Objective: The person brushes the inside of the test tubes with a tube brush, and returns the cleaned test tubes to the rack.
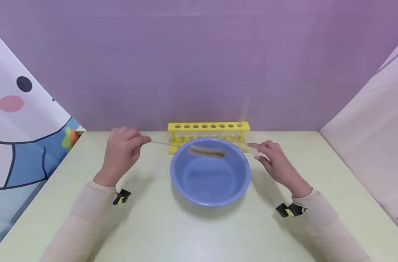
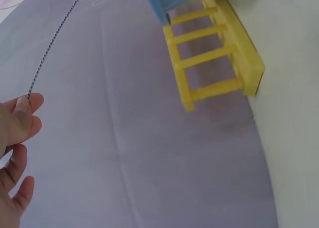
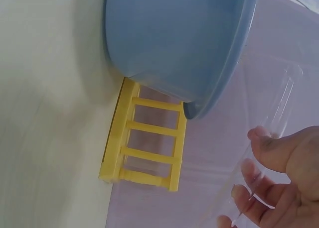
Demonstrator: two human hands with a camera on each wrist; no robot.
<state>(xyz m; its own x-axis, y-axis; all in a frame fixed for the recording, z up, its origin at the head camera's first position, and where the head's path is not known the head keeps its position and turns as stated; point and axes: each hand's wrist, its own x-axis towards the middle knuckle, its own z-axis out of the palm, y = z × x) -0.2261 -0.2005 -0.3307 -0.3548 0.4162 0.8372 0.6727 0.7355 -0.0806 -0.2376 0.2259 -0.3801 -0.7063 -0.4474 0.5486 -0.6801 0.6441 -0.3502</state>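
My left hand [image 1: 123, 151] pinches the thin twisted-wire handle of a test tube brush between thumb and fingertips. The brush's brown bristle head [image 1: 206, 151] hangs over the far part of a blue basin [image 1: 211, 203] and looks blurred. In the left wrist view the wire [image 2: 52, 41] runs up from the fingertips. My right hand [image 1: 277, 162] holds a clear test tube [image 3: 281, 101] at the basin's right rim, thumb on one side and fingers on the other. Bristles and tube appear apart; the tube's transparent mouth end is hard to make out.
Behind the basin stands a yellow test tube rack [image 1: 203, 126] with a row of holes. One clear test tube [image 1: 244, 109] stands upright in its right end. A purple backdrop [image 1: 199, 65] rises behind the pale table [image 1: 202, 236], with printed cloth on the left.
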